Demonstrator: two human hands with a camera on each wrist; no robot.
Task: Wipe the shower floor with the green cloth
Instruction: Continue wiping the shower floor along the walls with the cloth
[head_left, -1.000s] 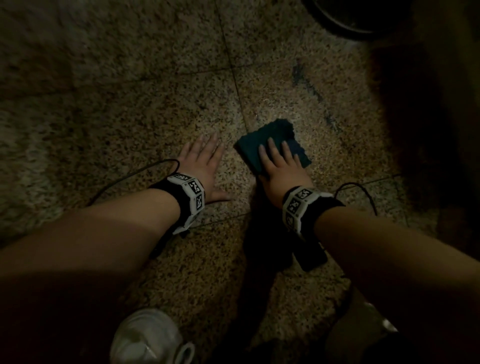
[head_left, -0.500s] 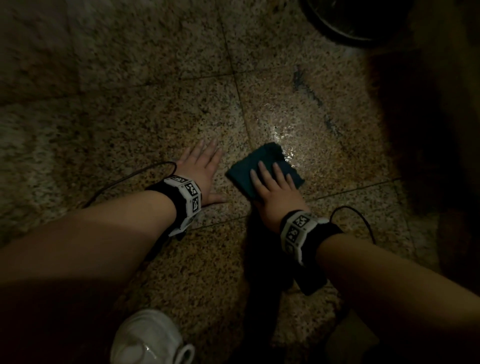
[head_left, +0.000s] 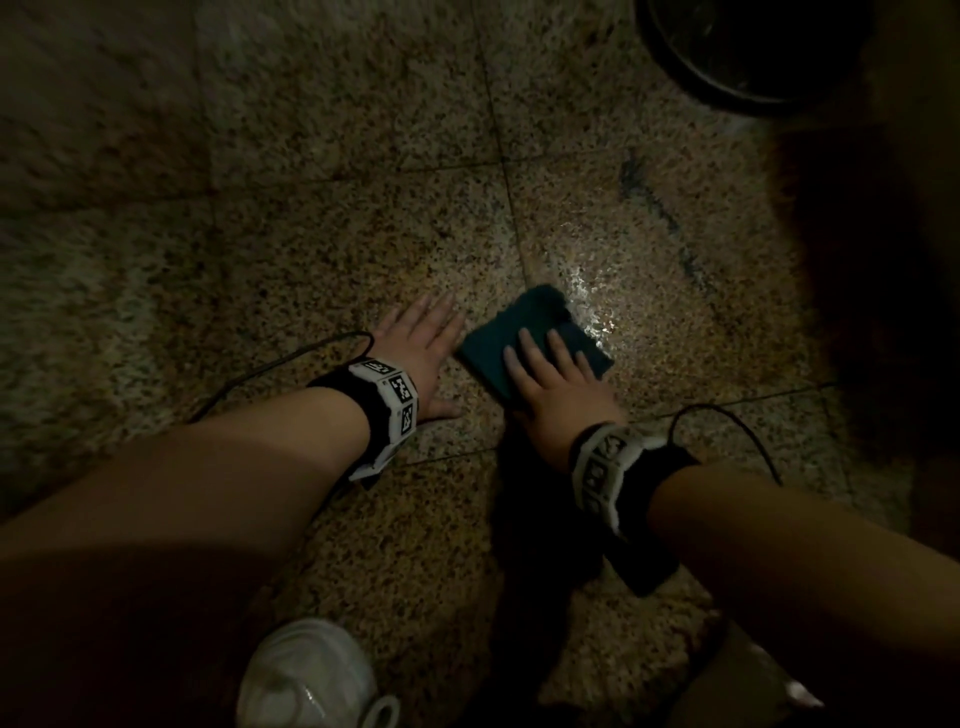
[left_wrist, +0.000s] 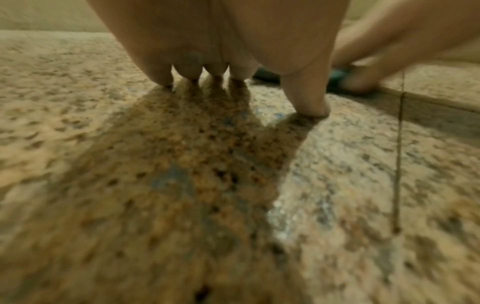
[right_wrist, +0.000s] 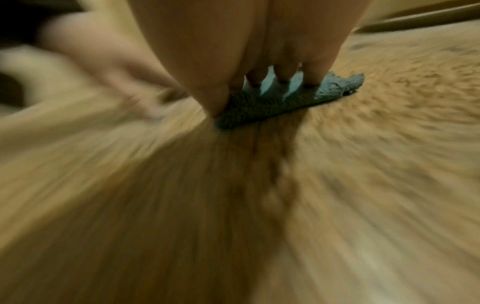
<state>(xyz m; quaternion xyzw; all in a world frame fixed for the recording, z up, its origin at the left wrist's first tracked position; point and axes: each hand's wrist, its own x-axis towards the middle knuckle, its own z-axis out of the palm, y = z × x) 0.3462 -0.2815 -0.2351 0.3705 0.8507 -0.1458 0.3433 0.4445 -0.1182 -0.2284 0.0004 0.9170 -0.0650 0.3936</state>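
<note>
The folded green cloth lies flat on the speckled granite shower floor. My right hand presses down on it with straight, spread fingers; the right wrist view shows those fingertips on the cloth, blurred by motion. My left hand rests flat on the floor just left of the cloth, fingers straight and thumb out. From the left wrist view its fingertips touch the tile, with a sliver of the cloth behind the thumb. A wet shine marks the floor beyond the cloth.
A dark round basin sits at the top right. Deep shadow covers the right side. My white shoe stands at the bottom, below my left arm. Grout lines cross the tiles, and a dark streak runs on the right tile.
My right hand has slid the cloth toward me and slightly left, leaving a wet shine where it was. The left hand has stayed planted on the floor.
</note>
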